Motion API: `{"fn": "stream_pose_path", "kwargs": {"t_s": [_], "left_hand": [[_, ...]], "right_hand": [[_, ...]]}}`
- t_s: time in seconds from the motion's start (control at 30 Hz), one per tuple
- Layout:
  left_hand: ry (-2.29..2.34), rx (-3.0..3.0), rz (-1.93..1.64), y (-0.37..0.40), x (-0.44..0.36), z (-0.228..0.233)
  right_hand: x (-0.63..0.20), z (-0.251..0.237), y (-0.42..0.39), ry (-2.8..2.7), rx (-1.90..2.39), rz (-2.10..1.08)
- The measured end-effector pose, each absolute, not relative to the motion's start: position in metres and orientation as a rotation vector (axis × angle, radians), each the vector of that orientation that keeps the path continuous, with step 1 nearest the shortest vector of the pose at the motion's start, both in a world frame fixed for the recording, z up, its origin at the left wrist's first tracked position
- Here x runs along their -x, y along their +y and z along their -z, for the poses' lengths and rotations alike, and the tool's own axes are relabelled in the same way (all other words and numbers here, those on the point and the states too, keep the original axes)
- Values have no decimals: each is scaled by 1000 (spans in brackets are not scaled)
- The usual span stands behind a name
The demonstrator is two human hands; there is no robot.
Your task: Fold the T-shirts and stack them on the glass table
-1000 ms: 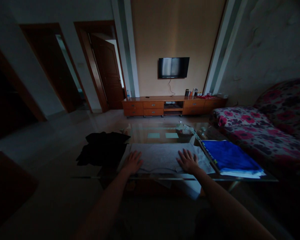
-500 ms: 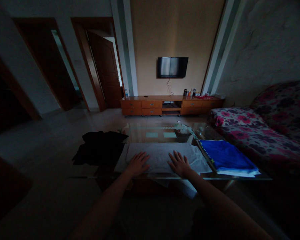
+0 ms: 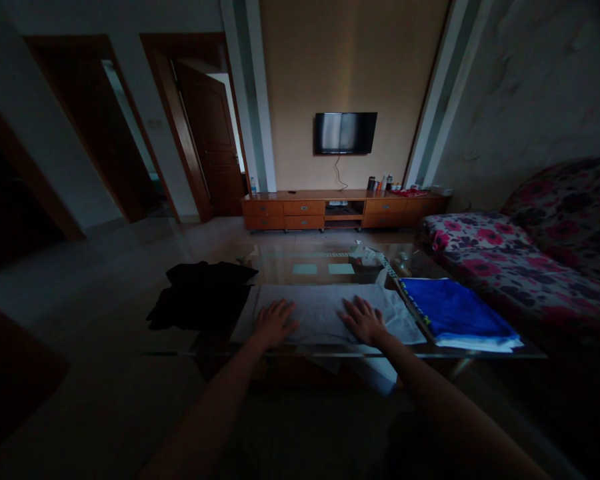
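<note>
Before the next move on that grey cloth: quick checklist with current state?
1. Left hand flat on the grey cloth: ok.
2. Right hand flat on the same cloth: ok.
3. Cloth lying fully on the glass table: not ok, its near edge seems to hang over the front.
4. Blue cloth apart from the right hand: ok.
5. Black garment apart from the left hand: ok, though it meets the grey cloth's left edge.
6. Creases in the grey cloth: cannot tell, the room is too dark.

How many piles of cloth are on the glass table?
3. A black one at the left end, a grey one in the middle under both flat hands, a blue one at the right end. The dimness may hide others.
</note>
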State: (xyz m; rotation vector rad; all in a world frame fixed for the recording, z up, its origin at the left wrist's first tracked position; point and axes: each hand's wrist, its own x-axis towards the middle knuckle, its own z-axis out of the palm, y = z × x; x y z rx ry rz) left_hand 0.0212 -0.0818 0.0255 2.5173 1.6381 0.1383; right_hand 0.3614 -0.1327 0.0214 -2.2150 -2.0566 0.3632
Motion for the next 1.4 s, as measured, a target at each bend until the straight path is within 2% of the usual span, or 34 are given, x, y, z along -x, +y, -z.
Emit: {"fn": "stream_pose_path", "kwargs": {"t_s": [0.17, 0.33, 0.57, 1.0, 1.27, 1.33, 1.4], "left_hand": [[2077, -2288, -126, -73, 4, -28], [2040, -2190, -33, -73, 21, -29], [2456, -1935, -194, -68, 20, -51], [2136, -1778, -322, -40, 38, -56], [1765, -1910, -570, -42, 11, -99], [1593, -1907, -667, -52, -8, -120], [1213, -1838, -740, -68, -27, -142]], "right_hand": [[-402, -9, -132, -1656, 2499, -116], [-419, 6, -135, -1598, 2548, -172], [-418, 2, -129, -1602, 2523, -157], [-386, -44, -122, -1599, 2415, -180], [-315, -81, -106, -1761, 1626, -722], [-293, -91, -106, -1619, 1416, -983], [-280, -102, -109, -1379, 1216, -1284]]}}
